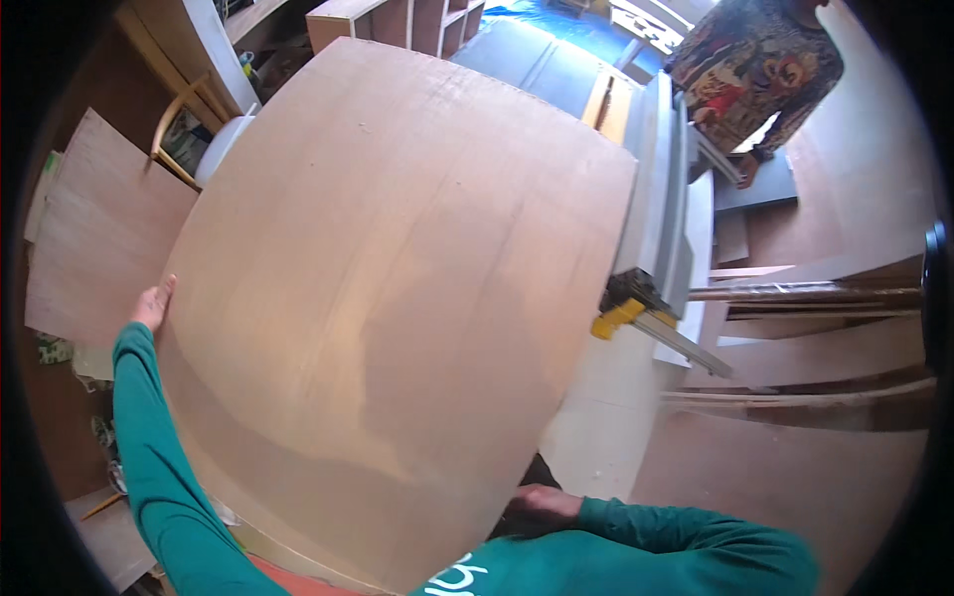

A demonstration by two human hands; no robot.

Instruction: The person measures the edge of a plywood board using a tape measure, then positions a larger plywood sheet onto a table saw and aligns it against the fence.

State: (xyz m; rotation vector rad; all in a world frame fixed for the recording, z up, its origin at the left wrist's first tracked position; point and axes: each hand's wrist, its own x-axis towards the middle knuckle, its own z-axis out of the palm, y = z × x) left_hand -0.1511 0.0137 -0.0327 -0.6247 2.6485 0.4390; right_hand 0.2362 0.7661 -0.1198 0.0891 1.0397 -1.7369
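Observation:
A large light-brown plywood sheet (397, 268) stretches before me, its far right edge beside the long grey metal rail of a saw table. My left hand (152, 304) grips the sheet's left edge, thumb on top and the other fingers mostly out of sight under it. At the near right edge, close to my body, my right hand (545, 503) is closed on the sheet; it is slightly blurred and its fingertips are hidden. Both my arms wear green sleeves. Shadows fall across the sheet's near part.
The grey rail (656, 189) ends in a black and yellow fitting (633, 303). Beyond it, a person in a patterned top (760, 74) rests a hand near a metal bar. Boards (825, 353) lie at right. A smaller panel (104, 233), a wooden chair (174, 124) and shelving (383, 22) stand left and behind.

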